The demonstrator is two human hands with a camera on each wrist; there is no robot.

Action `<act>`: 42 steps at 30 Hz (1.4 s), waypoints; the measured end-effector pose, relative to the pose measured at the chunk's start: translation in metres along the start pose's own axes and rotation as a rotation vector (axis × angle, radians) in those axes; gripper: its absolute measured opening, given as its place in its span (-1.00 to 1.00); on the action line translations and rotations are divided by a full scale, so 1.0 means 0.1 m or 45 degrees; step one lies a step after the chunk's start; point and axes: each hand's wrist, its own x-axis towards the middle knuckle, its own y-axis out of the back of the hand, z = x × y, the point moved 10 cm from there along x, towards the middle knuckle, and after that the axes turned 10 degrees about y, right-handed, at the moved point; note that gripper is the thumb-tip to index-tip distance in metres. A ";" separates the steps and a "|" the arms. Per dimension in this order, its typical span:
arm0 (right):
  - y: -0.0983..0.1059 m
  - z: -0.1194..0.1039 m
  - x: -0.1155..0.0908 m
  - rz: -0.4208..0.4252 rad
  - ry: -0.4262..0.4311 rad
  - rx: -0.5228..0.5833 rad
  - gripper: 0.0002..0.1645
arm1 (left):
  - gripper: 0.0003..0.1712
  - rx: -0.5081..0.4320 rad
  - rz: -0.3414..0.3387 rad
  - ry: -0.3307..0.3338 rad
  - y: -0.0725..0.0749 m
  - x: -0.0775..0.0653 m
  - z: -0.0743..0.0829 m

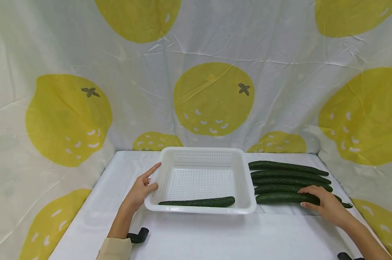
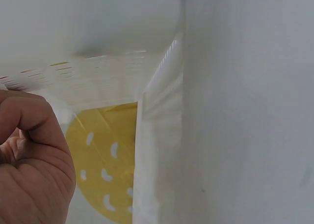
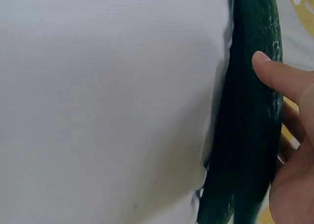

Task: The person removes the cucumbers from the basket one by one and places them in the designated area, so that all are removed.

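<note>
A white plastic basket (image 1: 200, 210) with perforated walls stands at the middle of the table, a single cucumber (image 1: 197, 202) lying inside along its near wall. My left hand (image 1: 139, 191) holds the basket's left rim, thumb over the edge and index finger stretched along the side. In the left wrist view, the other fingers of the left hand (image 2: 34, 155) curl under by the basket wall. To the right, my right hand (image 1: 327, 205) grips the nearest cucumber (image 1: 277, 197) of a row, near its right end. The right wrist view has the thumb (image 3: 277, 74) on that cucumber's side.
Several more cucumbers (image 1: 287, 167) lie side by side behind the gripped one, their left ends close to the basket's right wall. White cloth (image 1: 222, 234) covers the table. A curtain (image 1: 270, 83) with yellow fruit prints hangs at the back and sides.
</note>
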 end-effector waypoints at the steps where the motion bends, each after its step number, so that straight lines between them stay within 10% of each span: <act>1: -0.02 -0.01 0.00 -0.001 0.021 -0.019 -0.56 | -0.07 -0.004 -0.002 -0.002 0.00 0.00 0.00; 20: 0.07 -0.19 0.21 0.022 0.031 -0.008 -0.57 | -0.06 -0.025 -0.035 0.003 -0.02 0.01 0.02; 42: 0.10 -1.17 1.21 0.032 0.189 0.278 -0.45 | -0.05 -0.060 -0.061 -0.015 -0.03 0.00 0.00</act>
